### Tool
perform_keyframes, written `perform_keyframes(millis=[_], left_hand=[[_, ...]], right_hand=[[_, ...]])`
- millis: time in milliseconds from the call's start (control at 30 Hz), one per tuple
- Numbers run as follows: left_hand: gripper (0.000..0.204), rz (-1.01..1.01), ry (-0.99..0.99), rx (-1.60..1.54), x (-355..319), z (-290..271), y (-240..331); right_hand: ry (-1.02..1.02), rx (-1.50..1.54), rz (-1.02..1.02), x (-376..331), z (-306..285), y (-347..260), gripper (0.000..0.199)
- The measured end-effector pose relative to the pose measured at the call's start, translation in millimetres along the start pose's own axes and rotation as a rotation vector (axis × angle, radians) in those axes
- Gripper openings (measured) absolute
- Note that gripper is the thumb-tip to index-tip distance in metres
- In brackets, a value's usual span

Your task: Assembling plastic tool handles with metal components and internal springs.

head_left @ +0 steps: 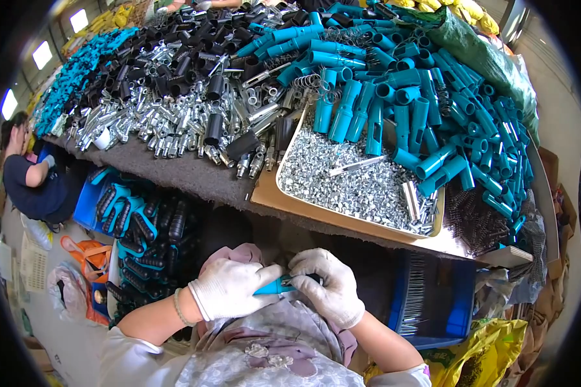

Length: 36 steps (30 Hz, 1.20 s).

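White work gloves cover both my hands, which meet in front of my apron below the table edge. My left hand is closed round a teal plastic tube, part of it hidden by the fingers. At the tube's right end my right hand pinches a small dark piece, mostly covered by thumb and fingers. I cannot tell whether that piece sits inside the tube or against it. Beyond my hands, a shallow tray on the table holds many small silvery metal pieces, with a metal rod lying on them.
Teal tubes pile up at the right, beside dark springs. Metal fittings and black sleeves heap at left. Below stand a blue bin of thin rods and teal-black handles. A person sits far left.
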<state>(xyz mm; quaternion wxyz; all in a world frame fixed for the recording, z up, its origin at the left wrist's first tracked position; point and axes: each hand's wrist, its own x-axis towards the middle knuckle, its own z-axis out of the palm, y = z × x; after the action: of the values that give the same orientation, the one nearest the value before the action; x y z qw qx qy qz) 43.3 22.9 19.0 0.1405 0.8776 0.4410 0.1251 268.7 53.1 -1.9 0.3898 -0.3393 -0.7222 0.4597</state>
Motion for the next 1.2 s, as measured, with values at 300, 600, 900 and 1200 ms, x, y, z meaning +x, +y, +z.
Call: perform_keyframes(millis=[300,600,900,1200], left_hand=[[0.035,-0.022,0.021,-0.017,0,-3,5],[0.036,0.147,-0.058,0.017,-5,4,12],[0.035,0.084,-0.007,-0.053,1,-2,13],[0.044,-0.065,0.189,-0.172,4,6,14]], right_hand=[[-0.027,-0.786,-0.580,2,2,-18,0.016],[-0.647,-0.062,0.532,24,-21,-8,0.030],[-0.441,-0.478,0.205,30,-38,-47,0.032],[0.230,-1.163,0.124,96,-115,-5,0.014]])
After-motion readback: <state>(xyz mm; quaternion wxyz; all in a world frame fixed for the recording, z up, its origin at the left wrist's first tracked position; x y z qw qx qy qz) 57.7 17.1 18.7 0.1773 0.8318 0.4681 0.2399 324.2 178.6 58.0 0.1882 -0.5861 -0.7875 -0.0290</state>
